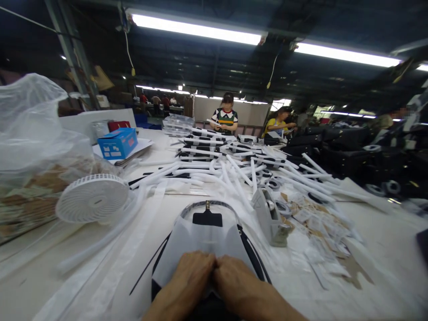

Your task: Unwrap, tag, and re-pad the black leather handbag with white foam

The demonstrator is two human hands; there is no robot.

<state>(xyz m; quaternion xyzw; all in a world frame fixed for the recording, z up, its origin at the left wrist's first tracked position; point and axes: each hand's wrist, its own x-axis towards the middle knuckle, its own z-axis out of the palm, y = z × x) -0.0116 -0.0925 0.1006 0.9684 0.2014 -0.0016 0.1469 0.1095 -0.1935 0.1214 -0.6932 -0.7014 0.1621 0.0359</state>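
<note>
A handbag (155, 285), black at its edges and covered by a whitish sheet (180, 243), lies in front of me on the white table. A clear-wrapped handle loop arches at its far end, with a black tab (207, 219) on a gold-coloured clasp. Black straps (257, 261) run along the right side. My left hand (194, 272) and my right hand (234, 276) meet knuckle to knuckle over the middle of the bag. Both are closed, with the fingers curled down onto the bag and their tips hidden.
A white fan (92, 198) and a clear plastic sack (30, 178) stand left, a blue box (117, 143) behind. White foam tubes (237, 169) and wrapped bags pile up ahead. Right are a tape dispenser (270, 218) and loose small packets (314, 218). Co-workers (225, 118) stand beyond.
</note>
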